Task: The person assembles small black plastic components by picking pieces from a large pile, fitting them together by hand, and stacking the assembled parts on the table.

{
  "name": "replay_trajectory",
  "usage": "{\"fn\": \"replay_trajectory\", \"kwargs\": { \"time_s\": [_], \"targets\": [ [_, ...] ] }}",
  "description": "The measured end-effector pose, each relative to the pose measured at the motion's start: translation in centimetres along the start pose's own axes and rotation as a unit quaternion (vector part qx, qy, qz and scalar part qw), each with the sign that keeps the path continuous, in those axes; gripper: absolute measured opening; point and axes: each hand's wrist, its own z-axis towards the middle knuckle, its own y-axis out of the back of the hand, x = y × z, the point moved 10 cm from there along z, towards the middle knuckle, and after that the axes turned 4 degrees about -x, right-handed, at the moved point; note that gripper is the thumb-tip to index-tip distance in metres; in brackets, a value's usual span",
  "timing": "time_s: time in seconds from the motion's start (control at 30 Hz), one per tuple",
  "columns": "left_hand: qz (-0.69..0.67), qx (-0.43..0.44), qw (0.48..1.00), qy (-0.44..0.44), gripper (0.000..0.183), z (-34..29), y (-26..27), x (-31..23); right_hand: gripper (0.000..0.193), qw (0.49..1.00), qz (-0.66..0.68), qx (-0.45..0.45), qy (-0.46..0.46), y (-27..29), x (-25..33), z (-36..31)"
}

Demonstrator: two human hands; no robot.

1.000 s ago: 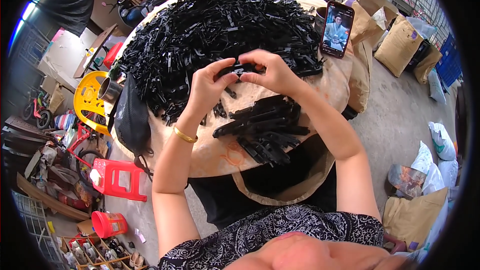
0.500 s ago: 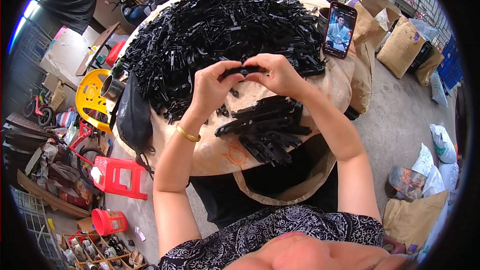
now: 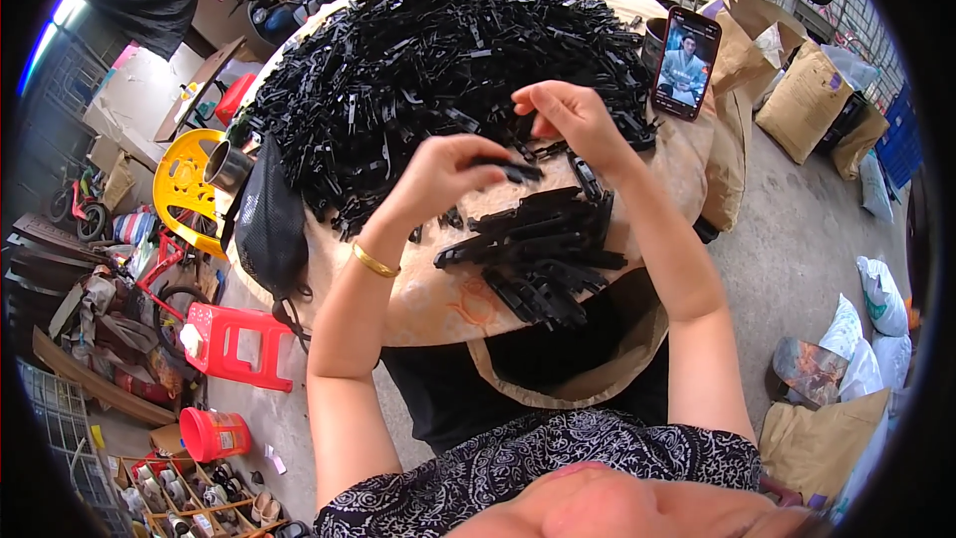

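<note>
My left hand point(image 3: 443, 177) pinches a long black plastic piece point(image 3: 516, 170) between thumb and fingers, above the near side of a large heap of black plastic parts point(image 3: 398, 60). To its right, my right hand point(image 3: 573, 122) is apart from it, its fingers curled at the heap's near edge. What those fingers hold, if anything, cannot be made out. Nearer to me, a bundle of long black plastic pieces point(image 3: 538, 239) lies stacked near the table's front edge. One more black piece point(image 3: 586, 179) lies just beyond the bundle, under my right wrist.
A cloth-covered round table point(image 3: 418, 309) bears the heap. At its right a phone point(image 3: 685, 65) leans upright against a cup. An open paper bag point(image 3: 637, 339) hangs below the front edge. A black mesh bag point(image 3: 269, 224) and metal cup point(image 3: 227, 167) are at the left.
My hands, together on one black piece before, have come apart. The left keeps a piece and has lowered slightly; the right has moved up and right to the heap. A piece now lies beyond the bundle.
</note>
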Motion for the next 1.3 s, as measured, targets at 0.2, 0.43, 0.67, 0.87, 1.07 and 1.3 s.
{"fn": "replay_trajectory", "kwargs": {
  "time_s": [0.2,0.43,0.67,0.87,1.07,1.3],
  "targets": [
    [0.144,0.15,0.977,-0.04,0.022,-0.7,-3.7,-0.1,0.035,0.866,-0.472,0.049,0.16,-2.0,-0.7,-0.5],
    [0.437,-0.198,0.853,-0.209,0.022,0.4,2.1,-2.2,0.03,0.883,-0.437,0.051,0.16,-3.6,-0.5,-0.9],
    [0.618,-0.221,0.714,-0.245,0.009,2.3,0.7,-2.5,0.024,0.994,-0.045,-0.028,0.099,-0.7,-1.0,0.3],
    [0.507,-0.24,0.771,-0.3,0.018,1.0,1.7,-3.5,0.016,0.999,0.038,0.034,0.008,-2.0,-1.1,0.1],
    [0.109,-0.255,0.947,-0.161,0.019,1.7,4.1,-2.7,0.02,0.988,0.136,0.047,0.057,-2.0,1.4,-0.8],
    [-0.242,-0.074,0.962,0.103,0.025,2.0,0.9,4.0,0.015,0.993,0.083,0.041,0.071,-2.6,0.6,-0.5]
  ]
}}
